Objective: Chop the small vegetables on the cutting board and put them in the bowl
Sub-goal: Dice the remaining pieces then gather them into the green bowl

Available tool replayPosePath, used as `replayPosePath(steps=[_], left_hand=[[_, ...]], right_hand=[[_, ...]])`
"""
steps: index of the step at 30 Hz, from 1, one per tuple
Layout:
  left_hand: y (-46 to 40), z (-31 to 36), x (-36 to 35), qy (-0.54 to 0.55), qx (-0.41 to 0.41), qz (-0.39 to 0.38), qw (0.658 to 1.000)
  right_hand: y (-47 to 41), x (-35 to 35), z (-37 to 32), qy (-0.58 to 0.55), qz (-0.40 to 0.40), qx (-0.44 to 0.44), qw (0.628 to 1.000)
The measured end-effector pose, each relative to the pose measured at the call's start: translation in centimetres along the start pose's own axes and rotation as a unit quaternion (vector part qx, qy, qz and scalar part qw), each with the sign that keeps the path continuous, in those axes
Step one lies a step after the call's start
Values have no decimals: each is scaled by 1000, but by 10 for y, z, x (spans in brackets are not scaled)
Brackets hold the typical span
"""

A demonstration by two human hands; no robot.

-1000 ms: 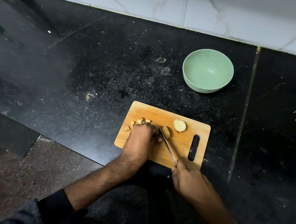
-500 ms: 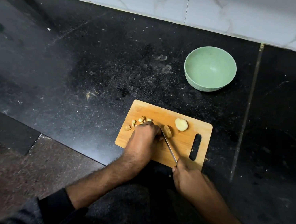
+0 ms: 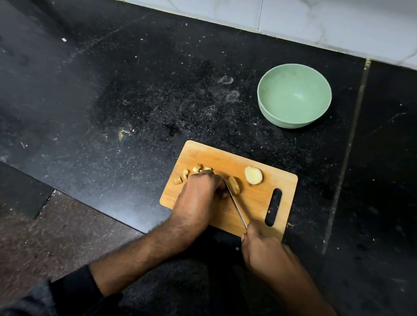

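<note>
A: Item one, vegetables?
B: A slice (image 3: 233,185) is seen at frame centre on the cutting board (image 3: 254,205), touching the knife (image 3: 235,205). A larger half (image 3: 253,175) is placed just up and right of it; chopped bits (image 3: 185,173) are scattered left.

A: Hands?
B: The left hand (image 3: 197,196) is laid over the board, fingers curled down together; what is clamped beneath cannot be told. The right hand (image 3: 262,252), at the board's lower edge, is closed round the knife handle.

A: Surroundings?
B: A green bowl (image 3: 264,104) is catalogued upper right, well apart, on a black counter (image 3: 104,88).
</note>
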State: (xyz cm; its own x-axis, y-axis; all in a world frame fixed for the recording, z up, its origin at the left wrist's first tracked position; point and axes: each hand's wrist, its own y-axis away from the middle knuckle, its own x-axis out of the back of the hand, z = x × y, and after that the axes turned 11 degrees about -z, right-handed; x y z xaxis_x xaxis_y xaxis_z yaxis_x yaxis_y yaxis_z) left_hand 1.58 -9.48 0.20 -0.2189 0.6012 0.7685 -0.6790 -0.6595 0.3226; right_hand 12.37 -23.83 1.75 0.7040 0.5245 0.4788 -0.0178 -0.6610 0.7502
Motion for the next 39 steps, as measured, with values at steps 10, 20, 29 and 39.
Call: replayPosePath(steps=[10, 20, 29, 39], left_hand=[[-6, 0, -3, 4, 20, -3, 1000], [-8, 1, -5, -4, 11, 10, 1000], [-5, -1, -5, 33, -13, 6, 999], [-5, -4, -13, 74, -27, 20, 997]], right_hand=[[-3, 1, 10, 1, 44, 52, 998], [6, 0, 19, -34, 65, 54, 996], [6, -6, 24, -54, 92, 57, 993], [7, -7, 27, -57, 123, 38, 990]])
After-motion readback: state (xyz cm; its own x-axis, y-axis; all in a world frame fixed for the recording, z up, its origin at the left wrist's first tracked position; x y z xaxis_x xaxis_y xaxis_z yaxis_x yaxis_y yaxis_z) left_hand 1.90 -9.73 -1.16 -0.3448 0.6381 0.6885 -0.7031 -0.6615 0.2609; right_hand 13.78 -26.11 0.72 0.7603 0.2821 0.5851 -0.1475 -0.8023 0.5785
